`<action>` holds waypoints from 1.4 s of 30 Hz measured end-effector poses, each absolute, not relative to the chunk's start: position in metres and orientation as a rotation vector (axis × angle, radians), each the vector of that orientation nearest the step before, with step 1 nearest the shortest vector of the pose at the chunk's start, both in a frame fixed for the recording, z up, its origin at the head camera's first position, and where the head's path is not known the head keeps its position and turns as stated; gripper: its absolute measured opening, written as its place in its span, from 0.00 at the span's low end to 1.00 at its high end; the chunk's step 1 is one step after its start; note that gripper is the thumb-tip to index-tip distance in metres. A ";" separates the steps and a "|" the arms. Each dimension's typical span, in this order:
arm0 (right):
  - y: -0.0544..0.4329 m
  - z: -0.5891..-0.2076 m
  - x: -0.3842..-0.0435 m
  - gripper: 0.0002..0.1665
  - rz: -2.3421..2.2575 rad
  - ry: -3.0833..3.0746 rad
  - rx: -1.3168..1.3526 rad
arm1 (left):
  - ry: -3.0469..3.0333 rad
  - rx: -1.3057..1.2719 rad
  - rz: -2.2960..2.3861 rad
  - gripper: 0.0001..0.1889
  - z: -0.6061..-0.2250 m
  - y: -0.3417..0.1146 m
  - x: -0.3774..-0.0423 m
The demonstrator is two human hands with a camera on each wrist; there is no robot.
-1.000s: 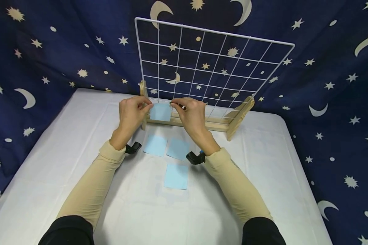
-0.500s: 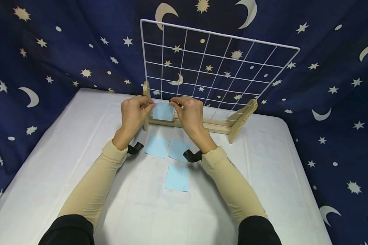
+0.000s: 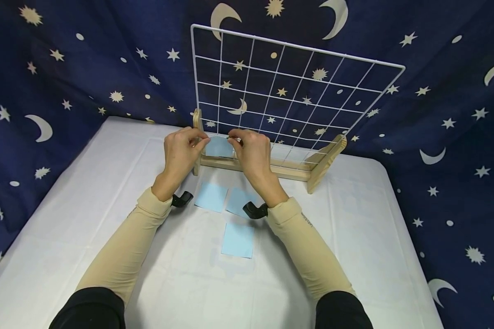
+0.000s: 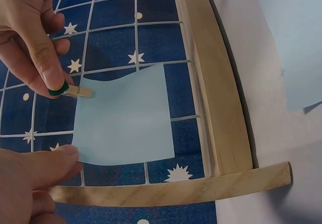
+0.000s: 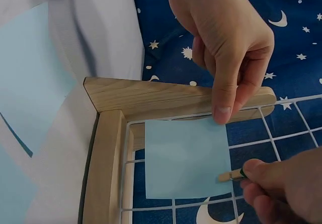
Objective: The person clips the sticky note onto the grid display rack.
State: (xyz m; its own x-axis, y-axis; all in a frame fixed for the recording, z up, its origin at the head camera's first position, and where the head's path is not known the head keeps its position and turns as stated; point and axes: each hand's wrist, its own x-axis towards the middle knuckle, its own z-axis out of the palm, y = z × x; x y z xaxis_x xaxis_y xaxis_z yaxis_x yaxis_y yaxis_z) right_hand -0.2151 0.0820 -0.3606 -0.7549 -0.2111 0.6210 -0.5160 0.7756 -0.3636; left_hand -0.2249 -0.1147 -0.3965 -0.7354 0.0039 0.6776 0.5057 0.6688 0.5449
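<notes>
A square light-blue sheet of paper (image 3: 219,146) lies against the lower left of the white wire grid (image 3: 276,72). My left hand (image 3: 182,153) pinches its upper left corner between thumb and forefinger. At the upper right corner, my right hand (image 3: 253,153) pinches a small wooden clothespin (image 4: 79,91) by its green end. In the right wrist view, the tip of the clothespin (image 5: 230,175) overlaps the paper's edge close to a grid wire. Both hands face the grid, the paper between them.
Several more blue sheets lie on the white-covered table, one (image 3: 211,197) behind and one (image 3: 238,240) nearer the front. Wooden feet (image 3: 326,163) and a wooden crossbar (image 3: 290,172) support the grid. Behind hangs a dark blue cloth (image 3: 107,55) with moons and stars.
My right hand has shifted left relative to the grid, bringing the clothespin onto the paper's corner. The paper's lower edge has risen slightly. My left hand keeps its pinch; the head view has shifted a little.
</notes>
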 end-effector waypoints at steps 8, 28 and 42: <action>0.085 -0.361 -0.211 0.09 0.749 -2.382 0.547 | -2.217 -0.391 -0.966 0.05 -0.398 -0.113 -0.224; 0.140 -0.374 -0.172 0.07 0.839 -2.333 0.472 | -2.057 -0.418 -1.056 0.12 -0.399 -0.109 -0.219; 0.197 -0.409 -0.141 0.06 0.925 -2.444 0.311 | -2.162 -0.471 -1.061 0.11 -0.415 -0.104 -0.211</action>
State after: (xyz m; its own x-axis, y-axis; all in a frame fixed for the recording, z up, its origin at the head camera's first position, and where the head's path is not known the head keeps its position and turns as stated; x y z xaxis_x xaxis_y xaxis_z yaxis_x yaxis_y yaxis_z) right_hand -0.1411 0.1969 -0.4089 -0.8468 -0.0340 0.5308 -0.3769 0.7425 -0.5537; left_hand -0.2115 -0.1045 -0.4149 -0.7077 0.0252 0.7061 0.5738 0.6037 0.5535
